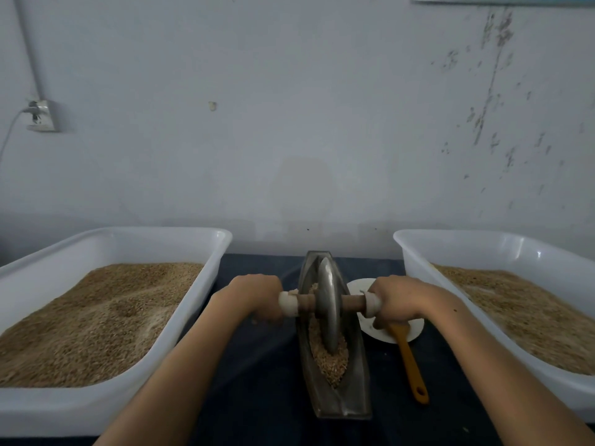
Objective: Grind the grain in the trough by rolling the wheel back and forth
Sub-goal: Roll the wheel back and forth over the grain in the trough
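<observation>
The axle (pixel 328 303) is being gripped at both ends, left hand (pixel 257 297) and right hand (pixel 394 299) curled tight; the wheel (pixel 329 304) is being held upright in the grain (pixel 331 358) in the trough (pixel 351 397).

Both hands (pixel 257 297) on wheel (pixel 328 304) axle

The left hand (pixel 257 297) and right hand (pixel 394 300) cover the outer ends of the brown wooden axle (pixel 352 302); their fingers curl out of sight beneath. Behind the right hand, the round white plate (pixel 413 331) is partly hidden, as is the head of the orange-handled utensil (pixel 409 358). Outward of each hand, the white plastic tub on the left (pixel 96 243) and the one on the right (pixel 483 246) run past the frame's edges.
</observation>
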Motion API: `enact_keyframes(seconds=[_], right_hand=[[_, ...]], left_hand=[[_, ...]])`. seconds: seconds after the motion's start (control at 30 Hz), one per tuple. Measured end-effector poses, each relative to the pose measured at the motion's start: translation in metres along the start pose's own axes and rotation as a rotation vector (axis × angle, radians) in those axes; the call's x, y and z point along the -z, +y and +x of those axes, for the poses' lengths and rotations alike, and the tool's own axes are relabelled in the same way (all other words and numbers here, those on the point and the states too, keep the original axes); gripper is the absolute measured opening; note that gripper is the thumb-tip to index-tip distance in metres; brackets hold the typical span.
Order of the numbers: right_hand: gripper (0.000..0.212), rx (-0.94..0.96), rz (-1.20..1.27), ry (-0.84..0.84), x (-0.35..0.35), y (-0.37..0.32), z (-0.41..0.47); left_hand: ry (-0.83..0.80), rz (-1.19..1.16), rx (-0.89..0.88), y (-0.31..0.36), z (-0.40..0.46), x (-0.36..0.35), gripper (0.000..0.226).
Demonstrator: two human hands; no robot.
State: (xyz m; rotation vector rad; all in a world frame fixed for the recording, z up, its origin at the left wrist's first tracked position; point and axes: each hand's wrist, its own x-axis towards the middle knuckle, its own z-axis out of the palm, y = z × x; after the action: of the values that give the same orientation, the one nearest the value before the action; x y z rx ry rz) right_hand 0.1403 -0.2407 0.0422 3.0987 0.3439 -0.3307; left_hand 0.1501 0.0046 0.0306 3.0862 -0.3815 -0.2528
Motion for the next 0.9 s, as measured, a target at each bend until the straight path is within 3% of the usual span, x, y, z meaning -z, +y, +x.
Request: enact_keyframes(seconds=[0.13, 0.3, 0.4, 0.53, 0.73, 0.9], right_hand=[[0.014, 0.007, -0.026, 0.089, -0.004, 0.001, 0.002], [0.010, 0.024, -0.135, 0.557, -0.022, -0.004, 0.011], [0.016, 0.034, -0.170, 0.670, -0.027, -0.005, 0.017], [0.010, 0.018, -0.165, 0.584, -0.023, -0.004, 0.016], [0.016, -0.010, -0.065, 0.097, -0.002, -0.003, 0.001], [0.020, -0.016, -0.001, -0.008, 0.000, -0.001, 0.001]], left_hand=[[0.124, 0.038, -0.002, -0.001, 0.002, -0.005, 0.027], [0.384, 0.056, 0.021, -0.004, 0.008, -0.020, 0.013], [0.451, 0.022, 0.033, -0.005, 0.009, -0.026, 0.013], [0.408, 0.037, 0.019, -0.004, 0.008, -0.022, 0.014], [0.051, 0.004, 0.025, -0.003, 0.000, -0.004, 0.025], [-0.059, -0.069, 0.005, 0.000, -0.003, 0.002, 0.013]])
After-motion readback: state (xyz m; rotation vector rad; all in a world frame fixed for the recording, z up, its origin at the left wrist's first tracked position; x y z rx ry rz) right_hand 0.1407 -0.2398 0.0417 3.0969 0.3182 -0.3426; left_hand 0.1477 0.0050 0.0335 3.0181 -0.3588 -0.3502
